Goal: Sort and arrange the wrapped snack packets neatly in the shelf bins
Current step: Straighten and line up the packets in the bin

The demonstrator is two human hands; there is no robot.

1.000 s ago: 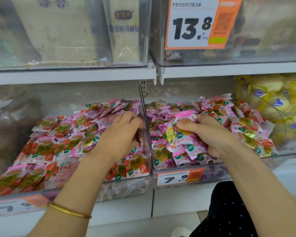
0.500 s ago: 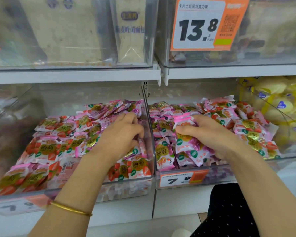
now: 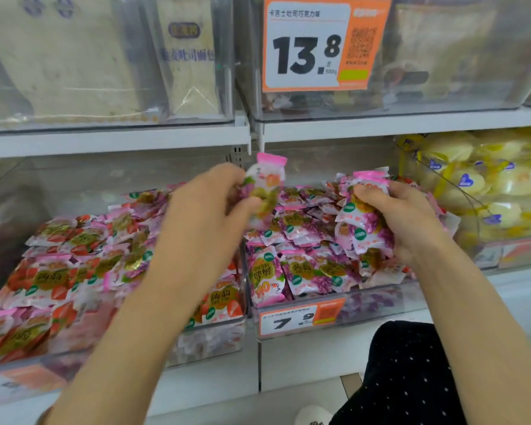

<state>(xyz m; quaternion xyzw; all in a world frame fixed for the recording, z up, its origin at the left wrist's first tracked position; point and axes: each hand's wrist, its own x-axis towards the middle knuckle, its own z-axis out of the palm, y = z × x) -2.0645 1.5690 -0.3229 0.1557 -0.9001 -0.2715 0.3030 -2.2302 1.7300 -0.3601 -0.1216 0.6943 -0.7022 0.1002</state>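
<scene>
Left hand (image 3: 209, 216): raised, thumb and fingers pinching one lifted packet (image 3: 265, 185) by its lower half, pink seal up. The packet is motion-blurred; its print looks purple-green rather than red, though I cannot be sure.

Right hand (image 3: 405, 222): fingers curled round a clutch of purple packets (image 3: 362, 228), held just above the heap in the right bin (image 3: 380, 302).

Change: a second ago the left hand lay low in the left bin (image 3: 209, 342), buried among the red packets (image 3: 49, 280). It has since come up and rightward, and the lifted packet now hangs over the divider between the two bins, far side. The right hand has kept its clutch and shifted slightly up and to the right.

Reading: probably a stray being pulled out of the red stock and carried across to its own kind. If so, sorting is under way and the left bin is one misfit lighter. Both heaps are loose and jumbled, so the tidying is largely not yet done.

Outward: the 7.9 price tag (image 3: 292, 322) is on the right bin's front. Yellow wrapped buns (image 3: 488, 185) fill the bin further right. Above, the shelf (image 3: 105, 142) carries clear boxes and a 13.8 tag (image 3: 307, 53).
</scene>
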